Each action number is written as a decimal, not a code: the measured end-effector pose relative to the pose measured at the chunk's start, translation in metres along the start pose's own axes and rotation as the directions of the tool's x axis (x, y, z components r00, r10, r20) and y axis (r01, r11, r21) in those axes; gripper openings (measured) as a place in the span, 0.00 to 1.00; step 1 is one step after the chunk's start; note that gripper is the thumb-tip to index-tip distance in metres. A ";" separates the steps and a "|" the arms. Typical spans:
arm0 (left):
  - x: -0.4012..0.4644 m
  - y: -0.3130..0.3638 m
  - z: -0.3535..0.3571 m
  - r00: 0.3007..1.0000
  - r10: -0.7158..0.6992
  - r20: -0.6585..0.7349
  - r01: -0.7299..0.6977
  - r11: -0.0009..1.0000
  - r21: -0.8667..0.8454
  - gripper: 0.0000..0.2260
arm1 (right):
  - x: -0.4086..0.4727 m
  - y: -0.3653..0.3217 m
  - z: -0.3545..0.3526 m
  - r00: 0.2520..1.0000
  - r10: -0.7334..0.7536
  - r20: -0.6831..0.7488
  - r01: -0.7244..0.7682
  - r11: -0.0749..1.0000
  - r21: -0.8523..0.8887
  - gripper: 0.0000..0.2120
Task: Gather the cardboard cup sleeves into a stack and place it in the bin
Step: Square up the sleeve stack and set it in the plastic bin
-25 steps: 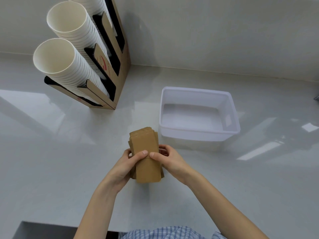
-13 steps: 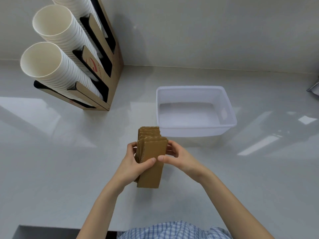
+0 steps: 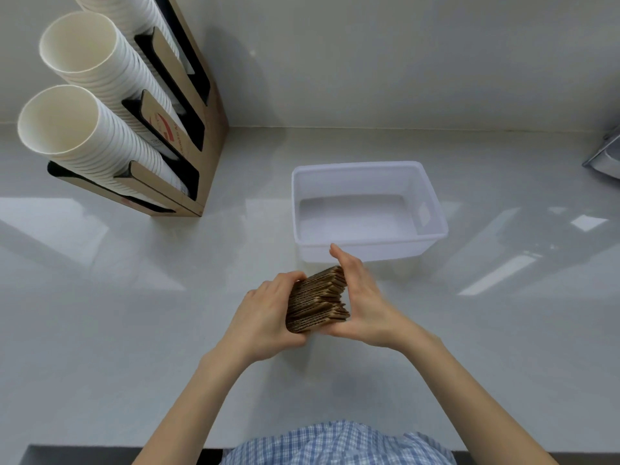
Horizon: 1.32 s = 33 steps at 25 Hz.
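A stack of brown cardboard cup sleeves [image 3: 317, 302] stands on edge on the white counter, its corrugated edges facing up and slightly fanned. My left hand [image 3: 265, 317] presses its left side and my right hand [image 3: 364, 303] presses its right side, fingers straight along the stack. Just beyond the hands sits the translucent white plastic bin [image 3: 432, 203], with nothing inside it.
A cardboard cup dispenser [image 3: 204, 135] holding tubes of white paper cups [image 3: 94, 129] leans at the back left. A metal object [image 3: 607, 156] shows at the right edge. The wall rises behind the counter, and the counter's front edge lies near my body.
The sleeves went from flat faces up in my fingers to standing on edge. Both hands now squeeze the stack from its sides, a little closer to the bin.
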<state>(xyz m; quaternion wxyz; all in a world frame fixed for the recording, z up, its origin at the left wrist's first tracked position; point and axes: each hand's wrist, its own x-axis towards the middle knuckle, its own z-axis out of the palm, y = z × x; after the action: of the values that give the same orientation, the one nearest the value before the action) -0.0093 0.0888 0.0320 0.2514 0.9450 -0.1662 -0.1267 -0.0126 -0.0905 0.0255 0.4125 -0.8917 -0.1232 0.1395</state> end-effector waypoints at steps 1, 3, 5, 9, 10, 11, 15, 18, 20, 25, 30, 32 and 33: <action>0.005 0.002 0.001 0.999 0.047 0.018 -0.048 0.997 0.064 0.33 | -0.002 0.003 -0.001 1.000 -0.022 -0.012 0.022 0.999 -0.041 0.52; 0.013 0.006 0.005 0.994 0.102 0.043 -0.107 0.985 0.132 0.33 | -0.005 0.009 -0.001 0.998 -0.038 -0.049 0.035 0.997 -0.071 0.51; 0.019 0.008 0.011 0.990 0.136 0.044 -0.141 0.979 0.148 0.32 | -0.008 0.016 0.001 0.994 -0.033 -0.103 0.027 0.998 -0.063 0.48; 0.022 0.002 0.025 0.991 0.112 0.077 -0.120 0.986 0.111 0.32 | -0.010 0.035 0.013 0.992 0.028 -0.122 -0.026 1.000 0.015 0.40; 0.022 0.000 0.028 0.991 0.104 0.088 -0.113 0.987 0.110 0.33 | -0.009 0.039 0.017 0.992 0.044 -0.117 -0.040 0.999 0.037 0.39; 0.022 -0.001 0.031 0.991 0.098 0.096 -0.108 0.988 0.112 0.34 | -0.008 0.043 0.021 0.992 0.058 -0.116 -0.051 0.997 0.060 0.38; 0.019 -0.014 0.025 0.988 0.074 0.137 -0.087 0.991 0.097 0.42 | -0.006 0.052 0.028 0.990 0.086 -0.115 -0.071 0.988 0.135 0.34; 0.011 -0.032 0.016 0.982 0.007 0.189 0.013 0.994 -0.104 0.46 | -0.007 0.055 0.030 0.990 0.090 -0.112 -0.070 0.983 0.172 0.32; 0.005 -0.042 0.017 0.976 -0.033 0.216 0.085 0.968 -0.236 0.49 | -0.008 0.055 0.030 0.991 0.090 -0.098 -0.071 0.980 0.185 0.32; 0.003 -0.043 0.029 0.980 -0.087 0.180 0.148 0.921 -0.361 0.51 | -0.008 0.056 0.030 0.994 0.067 -0.083 -0.051 0.983 0.174 0.31; 0.012 -0.016 0.032 0.996 -0.048 0.070 0.075 0.885 -0.459 0.38 | -0.007 0.053 0.031 0.995 0.061 -0.081 -0.047 0.983 0.175 0.32; 0.014 -0.012 0.035 0.997 -0.065 0.049 0.080 0.900 -0.428 0.46 | -0.007 0.053 0.027 0.995 0.082 -0.053 -0.071 0.980 0.186 0.34; 0.014 -0.012 0.037 0.996 -0.079 0.043 0.090 0.915 -0.394 0.51 | -0.007 0.053 0.025 0.995 0.090 -0.044 -0.081 0.980 0.180 0.35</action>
<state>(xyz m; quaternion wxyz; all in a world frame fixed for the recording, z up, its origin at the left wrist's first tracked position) -0.0052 0.0770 -0.0076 0.4293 0.8793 -0.0994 -0.1809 -0.0227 -0.1087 -0.0302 0.4870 -0.8592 -0.0609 0.1443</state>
